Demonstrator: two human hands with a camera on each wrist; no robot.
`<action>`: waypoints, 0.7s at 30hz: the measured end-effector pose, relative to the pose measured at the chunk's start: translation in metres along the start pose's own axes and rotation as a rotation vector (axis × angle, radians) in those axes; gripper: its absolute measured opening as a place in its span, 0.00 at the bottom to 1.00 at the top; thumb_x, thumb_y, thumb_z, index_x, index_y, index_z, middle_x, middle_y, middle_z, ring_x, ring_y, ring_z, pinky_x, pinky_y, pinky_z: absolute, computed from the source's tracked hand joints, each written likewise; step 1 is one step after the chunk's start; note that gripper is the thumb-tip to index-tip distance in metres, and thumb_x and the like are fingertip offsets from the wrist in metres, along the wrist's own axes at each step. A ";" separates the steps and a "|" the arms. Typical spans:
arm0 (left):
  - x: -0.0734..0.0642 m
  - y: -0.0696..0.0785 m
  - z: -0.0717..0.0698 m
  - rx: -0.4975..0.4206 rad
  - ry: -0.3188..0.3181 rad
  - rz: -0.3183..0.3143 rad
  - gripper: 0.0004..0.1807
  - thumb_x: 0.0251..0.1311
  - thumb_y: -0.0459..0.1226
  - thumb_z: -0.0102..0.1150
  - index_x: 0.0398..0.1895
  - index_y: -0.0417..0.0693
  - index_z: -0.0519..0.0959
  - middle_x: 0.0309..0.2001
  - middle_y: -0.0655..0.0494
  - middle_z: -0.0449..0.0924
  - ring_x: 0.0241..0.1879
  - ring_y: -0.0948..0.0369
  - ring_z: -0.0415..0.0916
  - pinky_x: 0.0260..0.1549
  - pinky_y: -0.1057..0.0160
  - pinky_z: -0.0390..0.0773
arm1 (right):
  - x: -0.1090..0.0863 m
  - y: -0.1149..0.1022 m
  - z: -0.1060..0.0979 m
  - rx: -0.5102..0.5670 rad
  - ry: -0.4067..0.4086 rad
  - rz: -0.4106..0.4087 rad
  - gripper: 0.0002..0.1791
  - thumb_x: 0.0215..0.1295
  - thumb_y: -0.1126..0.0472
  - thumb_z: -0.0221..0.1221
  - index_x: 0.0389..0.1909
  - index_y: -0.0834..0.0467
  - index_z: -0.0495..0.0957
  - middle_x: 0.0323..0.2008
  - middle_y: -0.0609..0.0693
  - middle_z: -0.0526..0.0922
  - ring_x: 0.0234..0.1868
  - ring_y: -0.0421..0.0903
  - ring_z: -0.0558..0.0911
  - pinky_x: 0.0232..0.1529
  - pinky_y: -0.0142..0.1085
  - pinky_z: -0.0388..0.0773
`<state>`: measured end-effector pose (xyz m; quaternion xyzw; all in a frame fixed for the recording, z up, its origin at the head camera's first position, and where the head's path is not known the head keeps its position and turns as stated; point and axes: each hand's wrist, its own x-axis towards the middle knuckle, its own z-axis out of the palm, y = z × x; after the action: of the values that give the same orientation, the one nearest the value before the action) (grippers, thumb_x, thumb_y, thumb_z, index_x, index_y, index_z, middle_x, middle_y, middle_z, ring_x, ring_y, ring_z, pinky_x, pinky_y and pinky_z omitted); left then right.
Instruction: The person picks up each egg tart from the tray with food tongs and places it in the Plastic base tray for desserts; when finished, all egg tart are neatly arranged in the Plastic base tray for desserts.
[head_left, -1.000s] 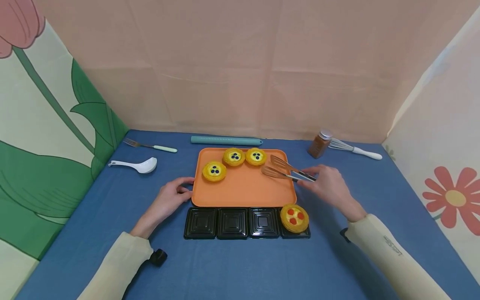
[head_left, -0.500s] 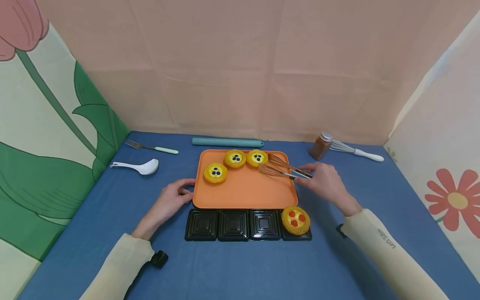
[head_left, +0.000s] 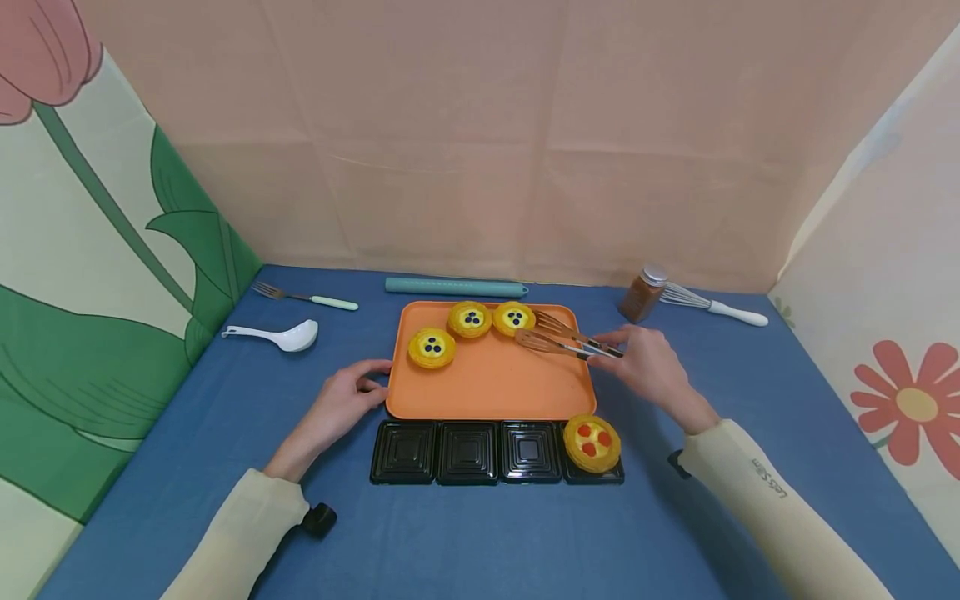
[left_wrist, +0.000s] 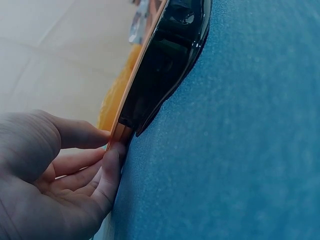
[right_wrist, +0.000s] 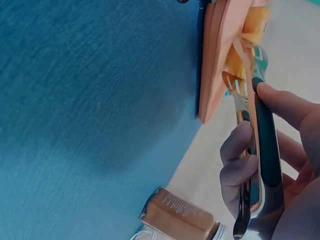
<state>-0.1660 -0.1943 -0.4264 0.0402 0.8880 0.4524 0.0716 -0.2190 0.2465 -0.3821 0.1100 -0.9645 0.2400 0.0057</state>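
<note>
In hand: orange tray (head_left: 487, 387), left rim pinched by my left hand (head_left: 348, 396), presumably to steady it; tongs (head_left: 553, 342), gripped in my right hand (head_left: 647, 367), heads apart beside the rightmost blue-dotted tart (head_left: 513, 318) on that tray, seemingly to suit its width.

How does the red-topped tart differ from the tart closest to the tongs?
Topping: the red-topped tart carries red spots; the dark-spotted tart has dark blue ones.
Place: the red-topped tart sits at the right-end compartment of the black tray; the dark-spotted tart is near the back edge of the orange tray.
Tongs: the tongs are right beside the dark-spotted tart, but well away from the red-topped tart.
Shared: both are round and yellow.
</note>
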 end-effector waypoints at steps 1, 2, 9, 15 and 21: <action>0.000 0.000 0.000 0.000 0.000 0.002 0.26 0.70 0.35 0.59 0.69 0.40 0.72 0.42 0.50 0.85 0.41 0.56 0.80 0.43 0.54 0.75 | 0.000 0.000 0.000 -0.001 0.001 0.000 0.23 0.62 0.53 0.71 0.55 0.61 0.85 0.50 0.61 0.83 0.20 0.44 0.75 0.19 0.39 0.69; 0.000 0.000 0.000 0.000 0.000 0.003 0.26 0.70 0.35 0.59 0.69 0.40 0.72 0.42 0.50 0.85 0.41 0.56 0.80 0.43 0.54 0.75 | -0.001 -0.001 0.000 -0.003 0.000 0.001 0.23 0.62 0.53 0.71 0.55 0.61 0.85 0.49 0.60 0.83 0.21 0.44 0.75 0.19 0.39 0.69; 0.001 -0.001 0.000 0.003 -0.002 -0.006 0.26 0.70 0.36 0.59 0.69 0.40 0.72 0.43 0.50 0.85 0.41 0.57 0.80 0.43 0.54 0.75 | -0.002 -0.002 -0.001 -0.013 0.006 0.018 0.23 0.62 0.52 0.71 0.55 0.59 0.85 0.49 0.59 0.83 0.21 0.45 0.74 0.18 0.38 0.68; 0.002 -0.002 0.000 0.001 -0.003 -0.002 0.26 0.70 0.36 0.59 0.69 0.40 0.71 0.44 0.49 0.84 0.41 0.57 0.80 0.42 0.54 0.75 | -0.007 -0.003 -0.003 -0.025 0.018 0.015 0.23 0.63 0.52 0.71 0.56 0.59 0.85 0.50 0.59 0.83 0.27 0.48 0.76 0.19 0.39 0.70; 0.002 -0.002 0.000 -0.001 -0.007 0.002 0.26 0.70 0.36 0.59 0.70 0.40 0.71 0.44 0.49 0.84 0.41 0.57 0.80 0.43 0.54 0.75 | -0.018 -0.002 -0.008 -0.028 0.048 -0.043 0.22 0.63 0.53 0.70 0.55 0.60 0.85 0.45 0.57 0.83 0.31 0.48 0.76 0.22 0.39 0.71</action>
<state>-0.1680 -0.1955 -0.4278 0.0426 0.8875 0.4529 0.0740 -0.2009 0.2520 -0.3748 0.1249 -0.9648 0.2287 0.0357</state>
